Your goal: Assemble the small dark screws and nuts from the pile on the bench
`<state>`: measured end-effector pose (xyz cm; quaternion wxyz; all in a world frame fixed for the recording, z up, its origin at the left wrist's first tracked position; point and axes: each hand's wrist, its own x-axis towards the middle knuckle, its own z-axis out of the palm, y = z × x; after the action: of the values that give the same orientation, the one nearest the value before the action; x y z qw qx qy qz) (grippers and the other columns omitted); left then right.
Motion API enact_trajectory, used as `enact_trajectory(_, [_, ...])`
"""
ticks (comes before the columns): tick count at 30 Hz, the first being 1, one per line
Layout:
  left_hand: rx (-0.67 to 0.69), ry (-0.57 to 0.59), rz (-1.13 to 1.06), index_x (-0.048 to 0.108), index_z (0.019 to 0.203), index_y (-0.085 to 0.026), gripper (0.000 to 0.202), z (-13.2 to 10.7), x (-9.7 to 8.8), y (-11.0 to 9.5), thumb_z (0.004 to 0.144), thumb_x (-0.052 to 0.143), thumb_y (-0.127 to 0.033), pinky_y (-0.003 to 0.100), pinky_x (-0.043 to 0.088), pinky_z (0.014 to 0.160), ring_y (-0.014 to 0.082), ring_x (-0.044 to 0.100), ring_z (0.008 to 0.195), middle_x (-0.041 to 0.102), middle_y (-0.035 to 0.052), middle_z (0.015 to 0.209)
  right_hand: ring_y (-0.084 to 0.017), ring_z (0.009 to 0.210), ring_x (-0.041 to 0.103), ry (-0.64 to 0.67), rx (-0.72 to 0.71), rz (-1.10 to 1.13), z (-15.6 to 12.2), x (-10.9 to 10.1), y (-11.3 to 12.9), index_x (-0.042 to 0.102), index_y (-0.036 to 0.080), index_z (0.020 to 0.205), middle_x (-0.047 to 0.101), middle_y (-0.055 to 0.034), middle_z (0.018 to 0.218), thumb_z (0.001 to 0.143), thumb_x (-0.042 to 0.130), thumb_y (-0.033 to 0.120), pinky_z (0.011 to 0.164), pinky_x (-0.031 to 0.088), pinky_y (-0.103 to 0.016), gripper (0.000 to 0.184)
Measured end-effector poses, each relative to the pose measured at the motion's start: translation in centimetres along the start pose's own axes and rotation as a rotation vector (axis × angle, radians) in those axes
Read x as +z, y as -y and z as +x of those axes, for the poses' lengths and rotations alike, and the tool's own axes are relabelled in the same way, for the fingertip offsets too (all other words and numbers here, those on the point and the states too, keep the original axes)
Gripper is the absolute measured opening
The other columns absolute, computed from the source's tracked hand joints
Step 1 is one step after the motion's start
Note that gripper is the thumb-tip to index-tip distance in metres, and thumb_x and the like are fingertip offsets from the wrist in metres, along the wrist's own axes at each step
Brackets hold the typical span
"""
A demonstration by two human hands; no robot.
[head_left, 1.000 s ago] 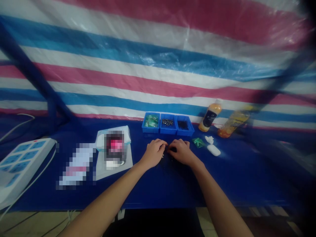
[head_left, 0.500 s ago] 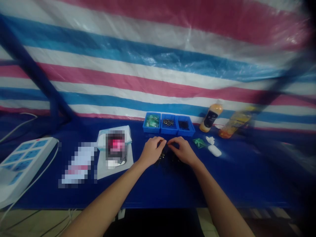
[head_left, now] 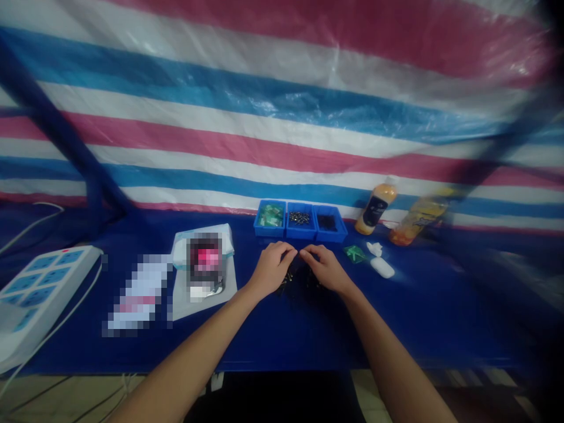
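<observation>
My left hand [head_left: 274,267] and my right hand [head_left: 325,267] meet almost tip to tip above the blue table. The fingers of both are pinched together; whatever lies between them is too small to make out. Small metal pieces [head_left: 287,282] lie partly under my left hand, and small dark pieces [head_left: 312,281] under my right. Just beyond my hands stand three blue bins in a row: one with green and clear pieces [head_left: 271,216], one with small metal parts [head_left: 300,218], one with black parts [head_left: 327,222].
To the right are a green packet [head_left: 354,254], a white case [head_left: 382,268], an orange drink bottle [head_left: 376,207] and a tilted yellow bottle [head_left: 420,217]. On the left lie a pale sheet [head_left: 180,305] with blurred items and a white power strip [head_left: 44,294]. A striped tarp [head_left: 282,141] hangs behind.
Both hands stay in nearly the same place, with only slight finger movement. The whole view has shifted very slightly.
</observation>
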<state>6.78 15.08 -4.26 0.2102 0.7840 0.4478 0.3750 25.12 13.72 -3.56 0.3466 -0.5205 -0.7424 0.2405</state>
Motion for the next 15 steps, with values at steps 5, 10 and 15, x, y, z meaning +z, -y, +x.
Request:
enact_trajectory(5, [-0.057,0.011,-0.092,0.064,0.103,-0.023,0.025,-0.1,-0.4,-0.5,0.097,0.046,-0.038,0.034,0.044,0.087,0.0198,0.060,0.094,0.067,0.0023,0.100,-0.016,0.080,0.058,-0.038,0.031,0.161,0.3,-0.3,-0.2,0.064,0.020,0.082,0.067,-0.0001,0.082,0.093,0.048,0.042,0.078,0.041,-0.028,0.030])
enact_trajectory(10, [-0.127,0.005,-0.135,0.064,0.107,-0.023,0.034,-0.2,-0.6,-0.7,0.098,0.039,-0.044,0.037,0.044,0.091,0.0214,0.059,0.099,0.068,0.0028,0.102,-0.016,0.064,0.056,-0.259,0.291,0.191,0.7,-1.4,-2.3,0.062,0.017,0.071,0.063,-0.0025,0.064,0.087,0.052,0.048,0.065,0.041,-0.027,0.037])
enact_trajectory(15, [-0.101,0.021,-0.101,0.066,0.102,-0.023,0.035,-0.2,-0.5,-0.5,0.098,0.038,-0.043,0.037,0.043,0.092,0.0211,0.059,0.097,0.068,0.0025,0.100,-0.018,0.067,0.059,-0.392,0.274,0.215,0.9,-1.7,-3.4,0.054,0.019,0.120,0.067,-0.0020,0.078,0.076,0.065,0.050,0.066,0.044,-0.029,0.055])
